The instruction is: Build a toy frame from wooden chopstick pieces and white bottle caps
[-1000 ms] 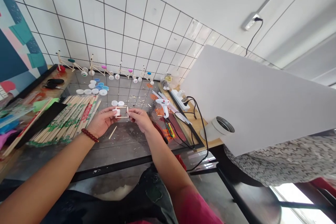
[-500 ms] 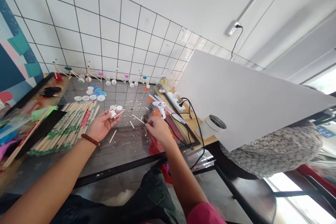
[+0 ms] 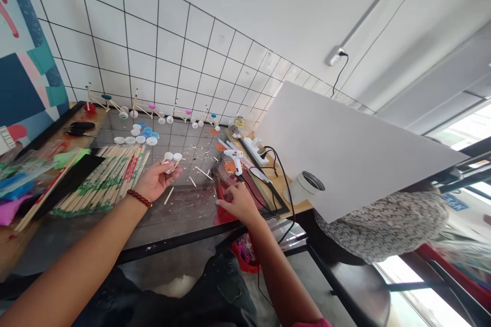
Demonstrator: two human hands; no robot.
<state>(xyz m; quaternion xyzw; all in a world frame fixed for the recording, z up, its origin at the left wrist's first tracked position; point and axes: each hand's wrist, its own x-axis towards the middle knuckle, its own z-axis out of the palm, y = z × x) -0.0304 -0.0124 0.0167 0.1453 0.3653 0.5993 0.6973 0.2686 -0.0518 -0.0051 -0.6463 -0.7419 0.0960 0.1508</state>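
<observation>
My left hand (image 3: 156,180) is closed around a small piece made of white bottle caps (image 3: 177,156) and short wooden sticks, held above the table. Its fingers partly hide that piece. My right hand (image 3: 241,203) is over the dark red mat (image 3: 221,213) near the table's front edge, thumb and fingers apart, with nothing seen in them. Beyond it lies a white glue gun (image 3: 235,156), its cord running past the hand. Cut stick pieces (image 3: 169,195) and shavings are scattered between the hands.
Wrapped chopsticks (image 3: 102,176) lie at left, with loose white and blue caps (image 3: 147,132) behind. Several stick-and-cap models (image 3: 152,107) line the wire grid. A power strip (image 3: 255,151), a white container (image 3: 305,186) and a large white board (image 3: 356,148) are at right.
My right hand has drawn back toward me and its fingers have spread apart. My left hand still holds the caps and sticks, turned slightly. The camera view has shifted a little.
</observation>
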